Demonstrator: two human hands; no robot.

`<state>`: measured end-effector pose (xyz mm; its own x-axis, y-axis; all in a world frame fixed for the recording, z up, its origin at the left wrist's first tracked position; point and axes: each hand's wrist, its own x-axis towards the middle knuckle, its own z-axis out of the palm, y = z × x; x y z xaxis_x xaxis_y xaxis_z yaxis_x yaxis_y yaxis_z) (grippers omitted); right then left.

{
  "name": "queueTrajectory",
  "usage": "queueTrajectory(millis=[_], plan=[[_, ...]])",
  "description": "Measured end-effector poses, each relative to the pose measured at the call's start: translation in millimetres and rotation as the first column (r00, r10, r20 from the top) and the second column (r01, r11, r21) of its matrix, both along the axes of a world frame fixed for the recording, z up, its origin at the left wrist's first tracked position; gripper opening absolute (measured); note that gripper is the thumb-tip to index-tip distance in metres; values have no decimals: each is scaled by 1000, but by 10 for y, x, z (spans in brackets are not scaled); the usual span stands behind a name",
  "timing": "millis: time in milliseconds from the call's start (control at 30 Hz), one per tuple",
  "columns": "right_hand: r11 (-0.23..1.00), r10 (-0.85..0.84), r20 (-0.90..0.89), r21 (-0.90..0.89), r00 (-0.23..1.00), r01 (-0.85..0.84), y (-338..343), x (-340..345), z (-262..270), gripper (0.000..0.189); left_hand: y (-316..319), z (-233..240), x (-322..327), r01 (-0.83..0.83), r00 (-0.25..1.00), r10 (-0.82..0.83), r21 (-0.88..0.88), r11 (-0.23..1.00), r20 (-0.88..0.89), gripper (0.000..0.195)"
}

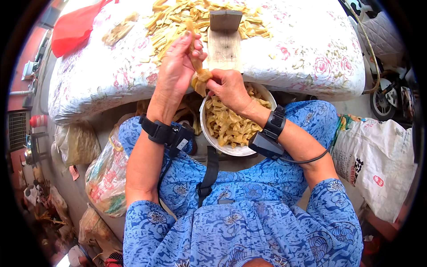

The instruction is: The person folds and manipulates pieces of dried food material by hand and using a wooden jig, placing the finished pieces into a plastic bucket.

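Observation:
My left hand (181,60) grips the upper length of a yellowish plant-leaf strip (194,60), which looks like dried husk. Lower on the same strip is a knotted part (203,76), pinched between the thumb and fingers of my right hand (230,88). Below my hands a round white basin (204,130) stands between my knees, full of folded or knotted yellow pieces (230,126). Beyond my hands lies a heap of flat yellow strips (170,26) on a floral cloth (133,66). A wooden board with an upright block (225,46) rests at the cloth's near edge.
A red cloth or bag (73,31) and a small brownish bundle (120,29) lie on the left of the table. Plastic bags (106,177) stand on the floor to my left, a white woven sack (373,160) to my right. Cables run from both wrist-worn devices.

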<state>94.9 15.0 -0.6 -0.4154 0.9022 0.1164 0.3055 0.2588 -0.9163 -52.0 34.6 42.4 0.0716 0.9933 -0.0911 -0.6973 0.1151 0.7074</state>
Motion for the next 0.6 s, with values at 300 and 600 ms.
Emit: queueTrajectory(millis=[300,600], plan=[[757,526,554,40,646,-652,-380,16,-629,10,-79,327,-1718,-572,796,478,205,794,371,19],[780,596,375,-59,710,-623,-201,20,16,27,-253,360,-840,-203,899,266,209,957,-348,21]])
